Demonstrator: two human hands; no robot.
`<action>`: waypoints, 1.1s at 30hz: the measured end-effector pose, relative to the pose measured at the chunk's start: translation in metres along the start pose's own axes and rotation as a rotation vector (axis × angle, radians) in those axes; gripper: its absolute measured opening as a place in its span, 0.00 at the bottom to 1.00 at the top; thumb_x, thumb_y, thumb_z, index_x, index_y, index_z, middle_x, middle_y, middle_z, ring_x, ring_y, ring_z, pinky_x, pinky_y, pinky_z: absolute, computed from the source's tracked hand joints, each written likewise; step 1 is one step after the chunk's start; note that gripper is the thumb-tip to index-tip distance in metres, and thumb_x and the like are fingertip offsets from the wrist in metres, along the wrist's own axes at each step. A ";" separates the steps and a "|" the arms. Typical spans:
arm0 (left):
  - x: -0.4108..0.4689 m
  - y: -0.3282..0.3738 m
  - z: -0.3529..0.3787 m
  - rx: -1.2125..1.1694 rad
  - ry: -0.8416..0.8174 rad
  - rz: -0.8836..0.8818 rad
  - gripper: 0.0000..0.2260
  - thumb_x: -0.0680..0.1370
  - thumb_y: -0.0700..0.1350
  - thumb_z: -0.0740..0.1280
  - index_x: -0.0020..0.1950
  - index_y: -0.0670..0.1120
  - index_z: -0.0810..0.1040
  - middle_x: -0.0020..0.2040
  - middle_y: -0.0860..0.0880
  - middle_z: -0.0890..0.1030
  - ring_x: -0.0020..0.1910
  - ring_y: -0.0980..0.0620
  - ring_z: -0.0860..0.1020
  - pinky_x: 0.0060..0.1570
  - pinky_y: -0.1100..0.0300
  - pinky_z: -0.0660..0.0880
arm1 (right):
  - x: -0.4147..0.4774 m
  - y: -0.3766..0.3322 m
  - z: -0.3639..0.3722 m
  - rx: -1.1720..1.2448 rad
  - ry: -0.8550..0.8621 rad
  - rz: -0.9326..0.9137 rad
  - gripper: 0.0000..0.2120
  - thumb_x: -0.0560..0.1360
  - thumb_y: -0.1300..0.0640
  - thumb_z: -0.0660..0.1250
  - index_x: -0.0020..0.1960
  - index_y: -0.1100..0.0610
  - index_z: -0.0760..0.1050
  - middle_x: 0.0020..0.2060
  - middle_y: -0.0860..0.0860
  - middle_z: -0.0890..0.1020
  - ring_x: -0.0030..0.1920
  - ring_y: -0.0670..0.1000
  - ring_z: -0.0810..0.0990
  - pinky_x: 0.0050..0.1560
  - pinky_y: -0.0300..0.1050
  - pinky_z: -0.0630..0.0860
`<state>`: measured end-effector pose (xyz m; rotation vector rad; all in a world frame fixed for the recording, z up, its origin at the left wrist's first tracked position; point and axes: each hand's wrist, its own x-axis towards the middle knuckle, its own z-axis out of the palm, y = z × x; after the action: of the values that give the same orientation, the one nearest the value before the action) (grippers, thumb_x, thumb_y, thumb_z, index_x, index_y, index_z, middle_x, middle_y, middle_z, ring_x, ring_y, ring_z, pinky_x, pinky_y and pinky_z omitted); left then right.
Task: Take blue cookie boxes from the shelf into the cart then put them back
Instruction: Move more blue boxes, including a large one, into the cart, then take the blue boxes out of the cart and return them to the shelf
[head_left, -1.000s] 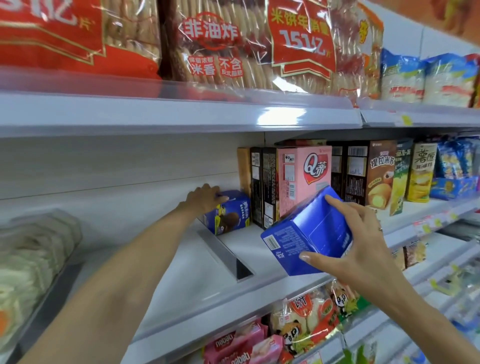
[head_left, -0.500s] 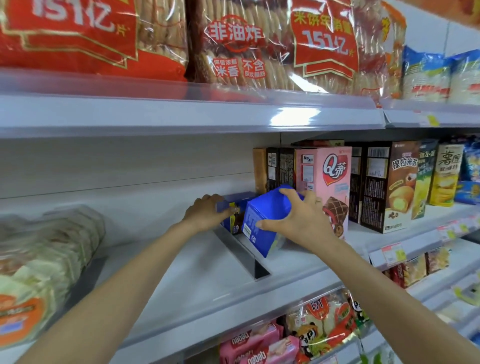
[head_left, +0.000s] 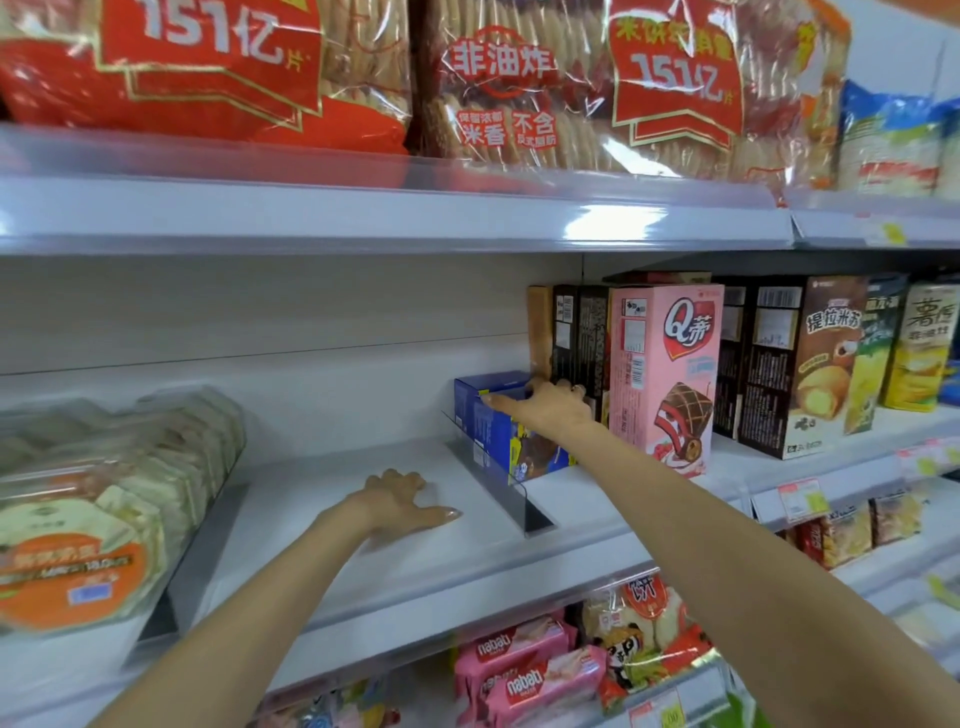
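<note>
Two blue cookie boxes (head_left: 488, 434) stand on the white middle shelf (head_left: 467, 561), just right of a clear divider (head_left: 498, 483) and left of a pink box. My right hand (head_left: 553, 410) lies over the top of the front blue box, with the thumb along its near top edge and the fingers curled over the far side. My left hand (head_left: 402, 501) rests palm down on the bare shelf left of the divider, fingers spread, holding nothing. No cart is in view.
The pink box (head_left: 662, 379) and dark and brown snack boxes (head_left: 800, 364) stand right of the blue boxes. Clear packs of crackers (head_left: 104, 509) fill the shelf's left end. Red rice-cracker bags (head_left: 519, 83) sit on the shelf above, pink wafer packs (head_left: 519, 670) below.
My right hand has carried the second blue box in and set it on the shelf in front of the first. My left hand let go of the first box and dropped onto the bare shelf.
</note>
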<state>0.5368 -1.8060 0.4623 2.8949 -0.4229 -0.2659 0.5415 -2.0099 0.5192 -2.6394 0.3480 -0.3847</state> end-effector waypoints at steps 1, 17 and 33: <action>0.000 0.001 0.001 0.006 0.006 -0.001 0.38 0.73 0.68 0.58 0.76 0.48 0.55 0.76 0.45 0.57 0.75 0.44 0.54 0.73 0.49 0.56 | -0.002 0.001 0.000 0.011 0.005 -0.008 0.39 0.68 0.28 0.56 0.69 0.54 0.65 0.68 0.61 0.65 0.70 0.63 0.59 0.65 0.56 0.64; -0.020 0.020 -0.006 -0.328 0.325 0.187 0.23 0.75 0.50 0.67 0.68 0.43 0.69 0.68 0.45 0.71 0.60 0.48 0.73 0.49 0.68 0.70 | -0.046 0.039 -0.015 0.346 0.258 -0.224 0.26 0.72 0.44 0.66 0.66 0.54 0.70 0.63 0.56 0.72 0.63 0.56 0.71 0.61 0.50 0.70; -0.079 0.237 0.342 -0.983 -0.489 0.476 0.09 0.77 0.33 0.63 0.51 0.47 0.72 0.46 0.50 0.79 0.50 0.44 0.78 0.49 0.61 0.74 | -0.373 0.371 0.078 0.864 0.499 0.827 0.11 0.75 0.62 0.65 0.56 0.54 0.73 0.50 0.60 0.80 0.40 0.54 0.80 0.38 0.39 0.77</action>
<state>0.3301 -2.0645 0.1982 1.6990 -0.7646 -0.8222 0.1537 -2.1884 0.2015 -1.3778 1.0827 -0.6937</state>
